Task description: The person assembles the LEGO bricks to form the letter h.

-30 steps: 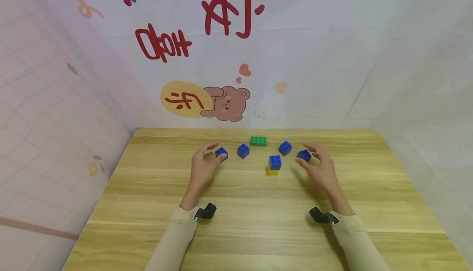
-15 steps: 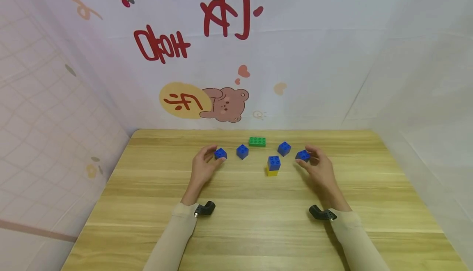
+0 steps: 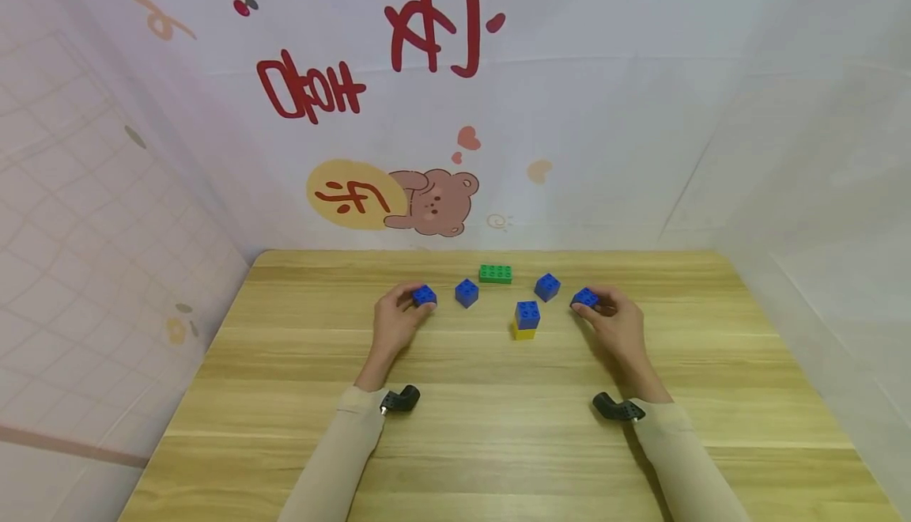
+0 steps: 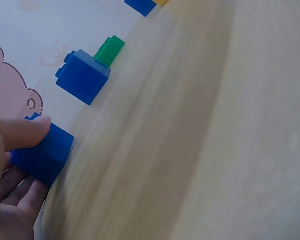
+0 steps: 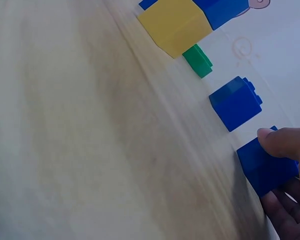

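Observation:
At the left of the row of bricks my left hand [image 3: 397, 323] pinches a blue toy building brick [image 3: 425, 295]; in the left wrist view the thumb lies over that brick [image 4: 52, 155] with fingers beneath it. My right hand [image 3: 621, 326] likewise grips another blue brick [image 3: 586, 297] on the right, thumb on its near side in the right wrist view. Both held bricks are at or very near the tabletop. Inward of each hand sits one more loose blue brick, the left one [image 3: 466, 293] and the right one [image 3: 547, 286].
Between the hands a blue brick [image 3: 527, 313] sits on top of a yellow brick [image 3: 524, 334]. Further back lies a longer green brick [image 3: 495, 274]. The wooden table [image 3: 455, 427] ends at a printed white cloth wall [image 3: 605, 150] behind, with cloth on both sides.
The fingers and thumbs of both hands have closed onto the two outer blue bricks, which have turned slightly. The other bricks stay where they were.

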A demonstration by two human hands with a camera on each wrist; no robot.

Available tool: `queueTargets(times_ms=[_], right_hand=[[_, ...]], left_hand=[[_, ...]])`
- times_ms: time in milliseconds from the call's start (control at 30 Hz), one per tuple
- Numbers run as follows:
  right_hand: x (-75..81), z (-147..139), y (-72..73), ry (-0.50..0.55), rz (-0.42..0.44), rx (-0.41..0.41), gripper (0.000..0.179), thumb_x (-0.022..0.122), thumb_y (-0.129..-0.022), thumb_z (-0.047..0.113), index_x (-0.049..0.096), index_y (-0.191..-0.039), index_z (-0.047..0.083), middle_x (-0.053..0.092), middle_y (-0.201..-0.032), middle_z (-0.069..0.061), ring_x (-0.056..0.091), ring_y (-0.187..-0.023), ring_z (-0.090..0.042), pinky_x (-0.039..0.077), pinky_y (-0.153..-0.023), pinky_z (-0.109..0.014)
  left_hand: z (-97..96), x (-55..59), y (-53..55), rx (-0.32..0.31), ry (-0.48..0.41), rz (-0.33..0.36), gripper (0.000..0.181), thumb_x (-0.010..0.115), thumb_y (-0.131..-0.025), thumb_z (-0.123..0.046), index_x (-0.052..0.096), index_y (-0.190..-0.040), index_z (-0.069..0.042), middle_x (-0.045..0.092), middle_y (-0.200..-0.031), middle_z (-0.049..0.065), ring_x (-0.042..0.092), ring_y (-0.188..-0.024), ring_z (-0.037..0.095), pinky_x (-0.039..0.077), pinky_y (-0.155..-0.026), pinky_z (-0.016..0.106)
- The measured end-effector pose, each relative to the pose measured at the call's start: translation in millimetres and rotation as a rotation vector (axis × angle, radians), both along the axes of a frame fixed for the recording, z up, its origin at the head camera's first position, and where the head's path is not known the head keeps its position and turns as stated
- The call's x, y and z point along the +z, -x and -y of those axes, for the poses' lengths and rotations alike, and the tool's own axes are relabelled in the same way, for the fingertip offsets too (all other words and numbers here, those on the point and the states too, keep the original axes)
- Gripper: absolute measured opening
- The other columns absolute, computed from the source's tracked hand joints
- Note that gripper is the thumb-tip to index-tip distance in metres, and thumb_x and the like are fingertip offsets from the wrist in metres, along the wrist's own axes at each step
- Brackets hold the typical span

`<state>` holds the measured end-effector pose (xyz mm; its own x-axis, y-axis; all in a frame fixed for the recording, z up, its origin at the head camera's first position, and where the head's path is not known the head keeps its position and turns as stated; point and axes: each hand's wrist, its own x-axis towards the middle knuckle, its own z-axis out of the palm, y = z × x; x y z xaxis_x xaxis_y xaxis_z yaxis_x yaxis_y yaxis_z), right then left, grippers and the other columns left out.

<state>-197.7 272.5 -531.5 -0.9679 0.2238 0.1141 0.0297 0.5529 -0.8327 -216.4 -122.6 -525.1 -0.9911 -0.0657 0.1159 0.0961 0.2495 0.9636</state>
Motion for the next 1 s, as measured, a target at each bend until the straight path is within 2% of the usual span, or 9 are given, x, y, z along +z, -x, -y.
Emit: queueTargets(times_ms=[233,467,633,767,1000], right_hand=[[-0.5,0,-1.2,0.018,-0.023,0.029,0.047,0.081,-0.09,0.026,0.067,-0.127,0.002,0.071,-0.12,-0.025,0.071,-0.106,-0.039,0.047,-0.075,0.001],[2.4,3,-5.0,0.055,0.011,0.052,0.047,0.082,-0.089,0.024,0.067,-0.128,0.003,0.069,-0.124,-0.023,0.07,-0.109,-0.039,0.048,-0.077,0.0],[3.0,5,-6.7,0.042,0.022,0.067,0.047,0.082,-0.09,0.026,0.067,-0.129,0.004,0.069,-0.124,-0.023,0.07,-0.109,-0.036,0.048,-0.078,-0.002],[2.0,6,-8.0,0.023,0.022,0.073,0.046,0.081,-0.09,0.026,0.067,-0.129,0.004,0.07,-0.122,-0.023,0.071,-0.106,-0.034,0.049,-0.078,-0.003],[-0.4,8,-10.0,0.02,-0.002,0.099,0.043,0.082,-0.089,0.024,0.069,-0.126,0.006,0.071,-0.12,-0.02,0.072,-0.105,-0.035,0.05,-0.077,-0.003]], left_hand=[[-0.4,-0.6,-0.9,-0.002,0.017,0.008,0.038,0.081,-0.086,-0.001,0.07,-0.123,0.0,0.066,-0.13,0.024,0.067,-0.12,0.039,0.057,-0.103,0.046],[-0.7,-2.1,-1.4,-0.032,0.034,-0.022,0.038,0.082,-0.085,0.0,0.071,-0.121,0.0,0.067,-0.128,0.024,0.069,-0.117,0.038,0.059,-0.1,0.042],[-1.0,-2.4,-2.3,-0.049,0.036,-0.038,0.039,0.082,-0.083,0.002,0.071,-0.121,0.002,0.067,-0.127,0.024,0.069,-0.115,0.039,0.06,-0.098,0.042],[-1.6,-2.1,-3.0,-0.057,0.03,-0.032,0.04,0.082,-0.083,0.003,0.07,-0.121,0.002,0.067,-0.127,0.024,0.069,-0.115,0.039,0.06,-0.099,0.042],[-2.5,-0.6,-6.7,-0.061,0.022,0.024,0.041,0.083,-0.083,0.0,0.07,-0.122,0.001,0.067,-0.129,0.024,0.069,-0.117,0.038,0.059,-0.1,0.042]])
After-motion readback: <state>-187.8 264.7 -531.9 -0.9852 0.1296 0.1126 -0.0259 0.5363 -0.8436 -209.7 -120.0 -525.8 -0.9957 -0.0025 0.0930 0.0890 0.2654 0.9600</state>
